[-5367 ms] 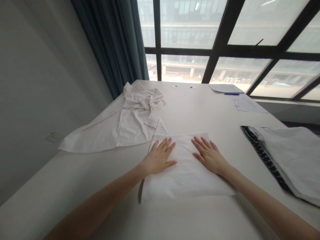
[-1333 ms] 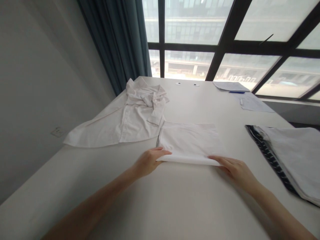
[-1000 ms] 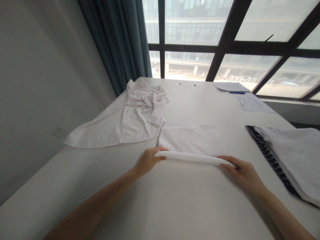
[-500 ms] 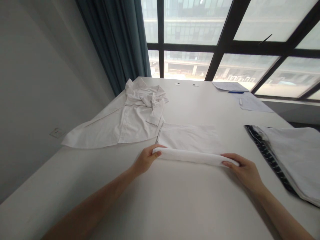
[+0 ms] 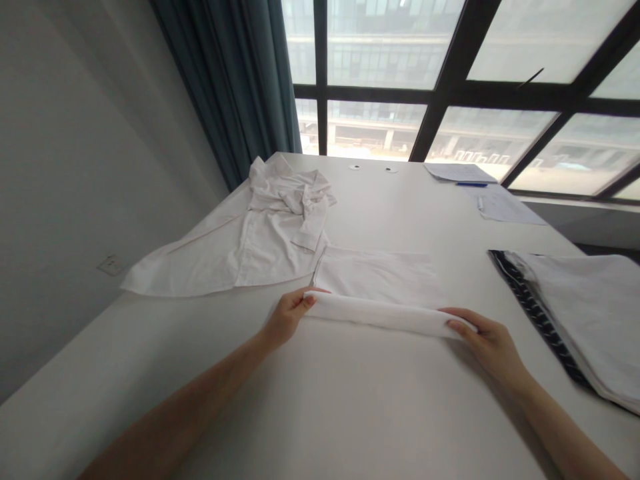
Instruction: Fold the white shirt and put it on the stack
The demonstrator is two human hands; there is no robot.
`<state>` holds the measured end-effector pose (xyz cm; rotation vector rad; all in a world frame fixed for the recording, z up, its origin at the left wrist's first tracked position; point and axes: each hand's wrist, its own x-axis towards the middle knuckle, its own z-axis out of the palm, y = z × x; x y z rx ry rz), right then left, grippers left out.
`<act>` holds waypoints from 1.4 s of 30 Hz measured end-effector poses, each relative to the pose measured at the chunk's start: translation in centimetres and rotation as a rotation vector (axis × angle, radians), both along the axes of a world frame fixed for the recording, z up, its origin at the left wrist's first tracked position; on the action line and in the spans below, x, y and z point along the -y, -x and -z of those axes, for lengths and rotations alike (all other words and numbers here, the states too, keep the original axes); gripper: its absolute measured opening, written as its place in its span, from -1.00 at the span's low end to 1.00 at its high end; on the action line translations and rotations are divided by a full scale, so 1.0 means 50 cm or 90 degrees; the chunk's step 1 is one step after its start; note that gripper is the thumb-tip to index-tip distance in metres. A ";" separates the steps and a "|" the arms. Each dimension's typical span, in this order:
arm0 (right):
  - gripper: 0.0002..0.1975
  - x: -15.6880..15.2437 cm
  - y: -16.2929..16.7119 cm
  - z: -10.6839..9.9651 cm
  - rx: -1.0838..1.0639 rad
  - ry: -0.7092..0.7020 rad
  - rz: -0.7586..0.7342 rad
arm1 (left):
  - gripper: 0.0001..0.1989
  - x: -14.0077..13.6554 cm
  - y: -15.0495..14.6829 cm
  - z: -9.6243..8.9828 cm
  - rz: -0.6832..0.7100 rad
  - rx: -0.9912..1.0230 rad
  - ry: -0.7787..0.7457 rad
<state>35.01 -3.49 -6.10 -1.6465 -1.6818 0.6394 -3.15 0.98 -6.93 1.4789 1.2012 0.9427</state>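
Fingers of L hand [image 5: 284, 320] & R hand [image 5: 493, 341] are partly hidden by white cloth roll [image 5: 380, 314]; both forearms [image 5: 205, 397] are cut off at btm. edge. Cloth pile [image 5: 590, 313] is cropped at R edge. Marks on papers [image 5: 460, 173] are too small to read; bldg. outside [image 5: 380, 60] is blurred.

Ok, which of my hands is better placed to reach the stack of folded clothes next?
Probably your right hand: it's nearer to the stack and on that same side. Your left hand is at the opposite end of the folded white cloth both are gripping.
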 end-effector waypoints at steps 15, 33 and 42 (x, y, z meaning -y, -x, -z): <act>-0.68 0.003 -0.006 0.014 0.028 -0.045 0.123 | -0.66 0.021 -0.008 0.001 -0.050 -0.136 -0.190; -0.67 -0.001 0.020 -0.013 0.210 -0.106 -0.102 | -0.69 0.043 -0.141 -0.064 0.150 -0.782 -0.565; -0.67 0.004 0.121 -0.012 0.526 -0.339 -0.223 | -0.72 0.015 -0.155 -0.046 0.175 -0.780 -0.591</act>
